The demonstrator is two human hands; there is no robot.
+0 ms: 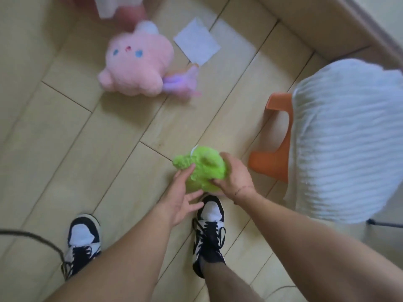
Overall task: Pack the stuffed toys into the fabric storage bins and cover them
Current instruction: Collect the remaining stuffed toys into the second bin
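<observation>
A small green plush toy point(202, 165) is low over the wooden floor, just ahead of my feet. My right hand point(234, 176) grips it from the right, thumb and fingers curled round its body. My left hand point(184, 197) has straight, spread fingers; its fingertips touch the toy's left underside. A larger pink plush toy point(137, 62) with blue eyes and a purple tail lies on the floor farther ahead to the left. At the top edge a pink and white shape point(117, 7), perhaps a bin, is blurred and cut off.
An orange plastic stool point(277, 131) stands to the right, draped with a pale ribbed blanket point(349, 138). A white square sheet point(196, 41) lies on the floor beyond the pink toy. My two black and white shoes point(209, 225) stand below the hands. A dark cable point(32, 238) runs at lower left.
</observation>
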